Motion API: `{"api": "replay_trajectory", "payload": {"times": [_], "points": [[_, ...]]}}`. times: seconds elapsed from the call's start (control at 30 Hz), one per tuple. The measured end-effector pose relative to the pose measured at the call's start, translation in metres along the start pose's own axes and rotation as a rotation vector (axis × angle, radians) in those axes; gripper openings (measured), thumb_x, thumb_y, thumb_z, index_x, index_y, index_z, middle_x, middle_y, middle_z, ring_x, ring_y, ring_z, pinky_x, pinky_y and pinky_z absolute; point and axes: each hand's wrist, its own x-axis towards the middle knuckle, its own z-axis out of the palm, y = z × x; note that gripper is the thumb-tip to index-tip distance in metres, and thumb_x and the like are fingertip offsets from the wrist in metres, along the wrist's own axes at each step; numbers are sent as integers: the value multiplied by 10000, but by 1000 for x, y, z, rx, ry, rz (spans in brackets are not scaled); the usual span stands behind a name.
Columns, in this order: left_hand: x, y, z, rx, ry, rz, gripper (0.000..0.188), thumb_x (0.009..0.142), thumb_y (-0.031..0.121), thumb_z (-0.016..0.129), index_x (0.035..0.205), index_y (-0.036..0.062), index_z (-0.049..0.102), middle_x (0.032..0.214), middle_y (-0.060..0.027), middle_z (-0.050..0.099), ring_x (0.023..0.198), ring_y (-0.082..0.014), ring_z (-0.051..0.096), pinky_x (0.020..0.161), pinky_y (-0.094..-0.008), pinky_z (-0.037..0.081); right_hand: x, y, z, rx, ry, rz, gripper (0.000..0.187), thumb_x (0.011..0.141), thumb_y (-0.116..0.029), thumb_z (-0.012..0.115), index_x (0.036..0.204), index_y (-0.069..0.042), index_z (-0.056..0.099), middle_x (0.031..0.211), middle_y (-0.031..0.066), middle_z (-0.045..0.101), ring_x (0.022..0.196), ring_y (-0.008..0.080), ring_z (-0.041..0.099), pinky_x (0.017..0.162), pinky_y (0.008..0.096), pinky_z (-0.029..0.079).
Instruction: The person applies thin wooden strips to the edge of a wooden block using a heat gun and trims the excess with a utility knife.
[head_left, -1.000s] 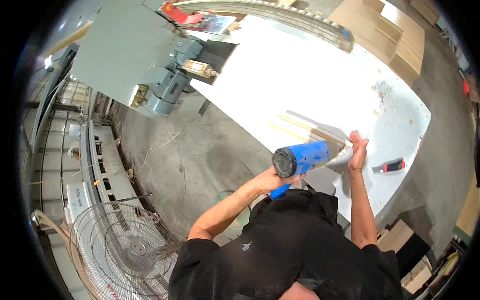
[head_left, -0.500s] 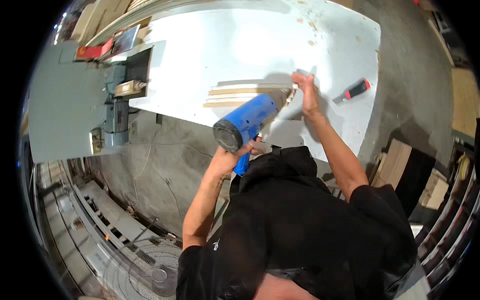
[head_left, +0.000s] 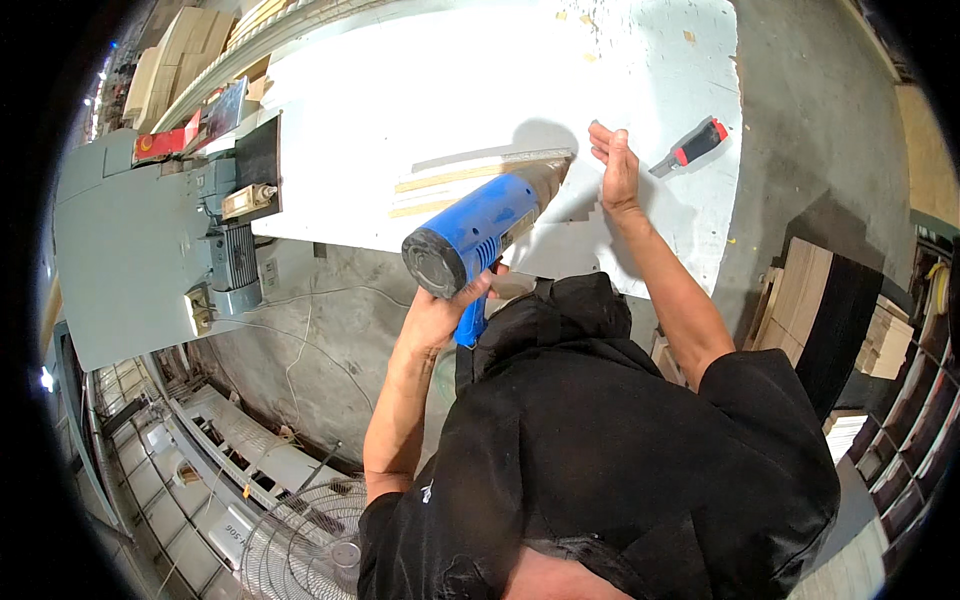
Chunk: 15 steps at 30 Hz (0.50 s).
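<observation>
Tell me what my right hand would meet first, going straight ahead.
Your right hand would probably meet a tan scrap on the table, though depth is unclear; it might pass above.

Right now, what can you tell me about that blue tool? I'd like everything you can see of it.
The blue tool has a thick, barrel-shaped body that looks like plastic, slightly scuffed, with dark slots along the side, a round black end cap and a greyish-brown nozzle. The left hand grips its blue handle. It slants, cap toward the person, nozzle toward the far right, over the narrow strips on the white table. Whether the nozzle touches them is unclear.
</observation>
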Motion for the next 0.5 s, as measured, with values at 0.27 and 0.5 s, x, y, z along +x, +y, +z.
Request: {"api": "replay_trajectory", "payload": {"times": [0.27, 0.5], "points": [[3, -2, 0, 2, 20, 10, 468, 867, 217, 703, 1237, -8, 528, 1039, -136, 659, 901, -192, 630, 716, -306, 529, -6, -5, -15, -61, 43, -52, 612, 1020, -457, 320, 1216, 66, 569, 1186, 202, 616, 1121, 279, 572, 974, 381, 449], [1, 1, -3, 5, 21, -2, 456, 875, 201, 691, 1243, -10, 524, 1055, -132, 651, 941, -205, 634, 732, -299, 530, -6, 3, -23, -158, 68, -121, 465, 1012, -357, 410, 1153, 32, 621, 1124, 150, 640, 1075, 216, 574, 937, 338, 452]]}}
